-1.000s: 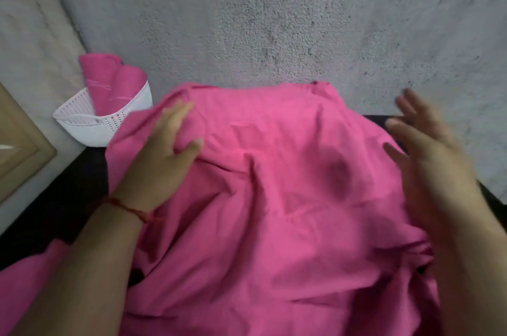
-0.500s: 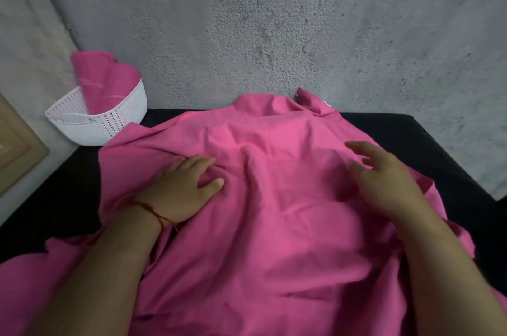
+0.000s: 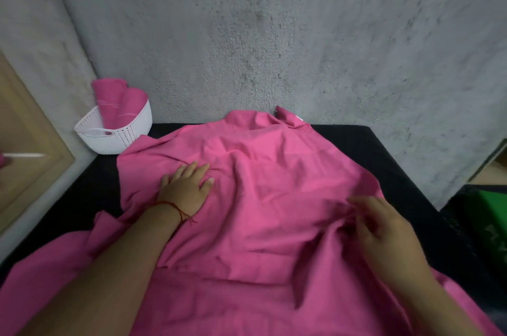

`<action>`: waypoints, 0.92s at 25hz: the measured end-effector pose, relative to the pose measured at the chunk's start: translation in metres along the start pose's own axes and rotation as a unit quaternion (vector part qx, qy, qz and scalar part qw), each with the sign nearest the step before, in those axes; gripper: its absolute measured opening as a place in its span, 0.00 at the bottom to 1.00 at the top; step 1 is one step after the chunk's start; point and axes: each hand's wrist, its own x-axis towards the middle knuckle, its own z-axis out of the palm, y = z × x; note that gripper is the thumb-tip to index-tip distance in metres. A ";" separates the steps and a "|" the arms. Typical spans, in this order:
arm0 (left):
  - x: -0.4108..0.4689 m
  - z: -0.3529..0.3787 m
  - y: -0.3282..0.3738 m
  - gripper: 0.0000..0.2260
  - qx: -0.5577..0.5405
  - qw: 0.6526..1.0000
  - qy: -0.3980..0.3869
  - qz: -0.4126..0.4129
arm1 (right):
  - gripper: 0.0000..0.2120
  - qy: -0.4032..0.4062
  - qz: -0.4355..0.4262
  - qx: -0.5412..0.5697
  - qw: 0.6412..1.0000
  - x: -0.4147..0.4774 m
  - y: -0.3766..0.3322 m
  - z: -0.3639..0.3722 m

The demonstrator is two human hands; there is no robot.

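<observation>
A large pink cloth (image 3: 269, 198) lies rumpled over a black table (image 3: 384, 154), its near part hanging toward me. My left hand (image 3: 186, 187) rests flat on the cloth's left side with fingers spread; a red thread circles that wrist. My right hand (image 3: 384, 231) is at the cloth's right side, fingers bent over a raised fold; its fingertips are blurred, so I cannot tell if they pinch the fabric.
A white perforated basket (image 3: 120, 138) stands at the table's far left corner with rolled pink cloths (image 3: 118, 102) in it. A rough grey wall (image 3: 274, 33) rises right behind the table. A wooden frame (image 3: 30, 143) is at left, a green object (image 3: 488, 220) at right.
The cloth has been laid lower and flatter on the table. My left hand stayed on its left side. My right hand drew back toward me along the right edge, where a fold rose.
</observation>
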 end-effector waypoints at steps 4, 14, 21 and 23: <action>-0.069 -0.017 0.015 0.34 -0.042 0.998 0.043 -0.012 | 0.21 -0.001 -0.032 -0.044 0.998 -0.061 0.026 -0.016; -0.267 0.040 -0.027 0.37 -0.023 0.991 0.126 -0.033 | 0.38 -0.183 0.107 -0.237 0.948 -0.133 0.056 -0.057; -0.310 0.032 -0.034 0.43 -0.025 0.995 0.057 -0.072 | 0.39 -0.207 0.196 -0.269 0.920 -0.191 0.029 -0.096; -0.319 0.029 -0.039 0.41 -0.001 0.998 0.024 -0.058 | 0.34 -0.157 0.176 -0.264 0.935 -0.216 0.028 -0.110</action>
